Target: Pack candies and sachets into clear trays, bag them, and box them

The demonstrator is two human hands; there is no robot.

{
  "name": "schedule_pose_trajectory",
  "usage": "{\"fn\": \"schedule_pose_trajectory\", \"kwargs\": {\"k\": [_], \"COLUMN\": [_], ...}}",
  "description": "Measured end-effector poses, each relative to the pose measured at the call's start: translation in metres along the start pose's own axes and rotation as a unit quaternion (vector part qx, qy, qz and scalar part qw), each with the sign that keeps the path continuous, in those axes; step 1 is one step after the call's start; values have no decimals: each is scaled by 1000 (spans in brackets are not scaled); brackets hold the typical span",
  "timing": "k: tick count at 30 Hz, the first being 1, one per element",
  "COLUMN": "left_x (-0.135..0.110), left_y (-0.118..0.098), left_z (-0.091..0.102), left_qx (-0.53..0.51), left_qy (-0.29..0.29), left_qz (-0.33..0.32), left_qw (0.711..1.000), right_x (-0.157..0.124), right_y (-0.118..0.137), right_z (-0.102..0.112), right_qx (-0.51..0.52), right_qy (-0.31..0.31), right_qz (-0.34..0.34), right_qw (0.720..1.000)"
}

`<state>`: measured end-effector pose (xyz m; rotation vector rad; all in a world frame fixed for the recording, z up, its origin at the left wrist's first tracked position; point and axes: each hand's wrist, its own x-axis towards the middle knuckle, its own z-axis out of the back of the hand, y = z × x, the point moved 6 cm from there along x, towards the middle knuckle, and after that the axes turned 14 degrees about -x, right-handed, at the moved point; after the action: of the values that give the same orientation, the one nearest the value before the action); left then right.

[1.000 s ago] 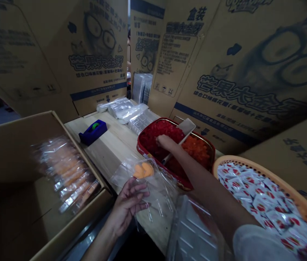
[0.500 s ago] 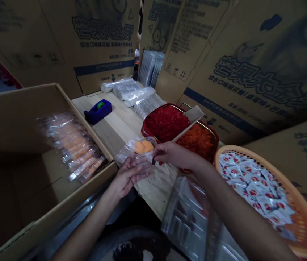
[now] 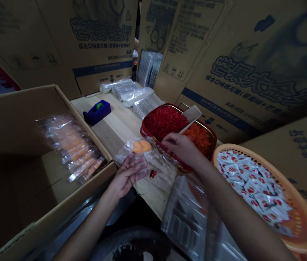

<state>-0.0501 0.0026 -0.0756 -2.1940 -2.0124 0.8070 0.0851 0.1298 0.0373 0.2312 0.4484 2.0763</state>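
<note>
Head view: grips clear packet in left hand just beside red tray; hovers right hand over that tray's near rim, fingers curled, possibly empty, cannot tell.

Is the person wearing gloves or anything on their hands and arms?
No gloves. The left hand and right hand are bare, with no ring, watch or bracelet that shows in the dim light. The left forearm and right forearm are bare too; no sleeve is in view.
</note>
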Motion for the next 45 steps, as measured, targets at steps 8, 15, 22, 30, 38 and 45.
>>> {"fn": "schedule_pose_trajectory", "kwargs": {"k": [8,15,22,30,38,45], "left_x": [2,6,30,55,60,56], "left_y": [-1,-2,-18,-33,-38,-39], "left_z": [-4,-8,-29,-45,-42,-44], "left_qx": [5,-11,-23,-63,-66,-59], "left_qy": [-23,-26,-52,-54,-78,-59], "left_qz": [-4,-26,-129,-211,-196,-200], "left_qw": [1000,999,990,974,975,976], "right_x": [97,134,134,120,48,39], "right_y": [-82,-113,-116,-101,-22,-12], "right_z": [7,-4,-3,23,7,-3], "right_qx": [-271,-296,-248,-119,232,208], "right_qy": [18,59,54,-63,130,161], "right_qz": [-139,-163,-117,-119,3,-17], "right_qw": [952,939,960,984,964,965]}}
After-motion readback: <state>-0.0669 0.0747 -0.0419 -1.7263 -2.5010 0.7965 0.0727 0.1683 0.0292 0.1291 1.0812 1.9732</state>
